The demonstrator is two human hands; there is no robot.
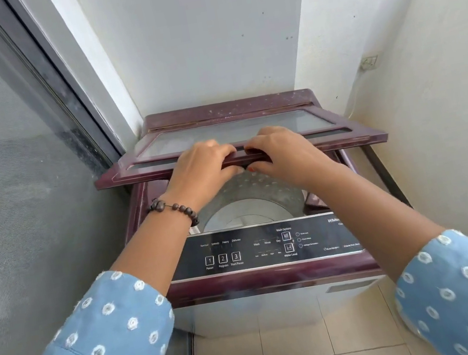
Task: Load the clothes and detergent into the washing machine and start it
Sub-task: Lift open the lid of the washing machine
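A top-loading washing machine (275,276) with a maroon frame stands in a narrow corner. Its glass lid (328,135) is partly raised and tilted. My left hand (202,164) and my right hand (281,150) grip the lid's front edge side by side, fingers over the top and thumbs underneath. Under the lid the steel drum (250,205) shows, and what I can see of it holds no clothes. The black control panel (240,254) with Power, Program and Start/Pause buttons faces me. No clothes or detergent are in view.
A dark mesh screen door (9,185) stands close on the left. White walls close in behind and on the right, with a wall socket (369,62) and cable at the right. Beige floor tiles (332,335) lie in front of the machine.
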